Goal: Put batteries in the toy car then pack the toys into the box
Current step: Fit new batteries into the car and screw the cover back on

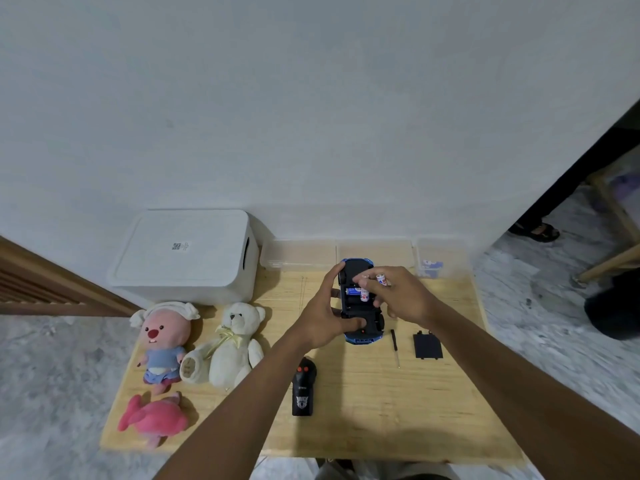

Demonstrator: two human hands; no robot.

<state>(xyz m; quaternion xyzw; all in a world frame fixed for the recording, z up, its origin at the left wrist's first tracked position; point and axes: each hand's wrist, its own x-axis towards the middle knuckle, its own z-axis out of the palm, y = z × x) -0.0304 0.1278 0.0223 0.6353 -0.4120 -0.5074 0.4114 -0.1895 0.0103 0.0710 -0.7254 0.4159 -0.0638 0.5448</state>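
The blue toy car [360, 327] lies upside down on the wooden table [381, 403], its battery bay uncovered. My left hand [325, 313] grips the car's left side, thumb on the underside. My right hand [401, 296] hovers over the bay and pinches white batteries [381, 279]; one white battery [364, 294] stands tilted in the bay. A blue battery [354, 291] sits inside the bay. The white box [183, 258] with its lid on stands at the back left. Three plush toys lie at the left: a pink beaver [162, 341], a white bear [232, 341] and a pink whale [152, 419].
A black remote control [304, 388] lies in front of the car. A small screwdriver [394, 346] and the black battery cover [427, 346] rest to the right. Clear plastic containers [374, 254] line the back edge by the wall. A person's sandalled foot [535, 232] is at the far right.
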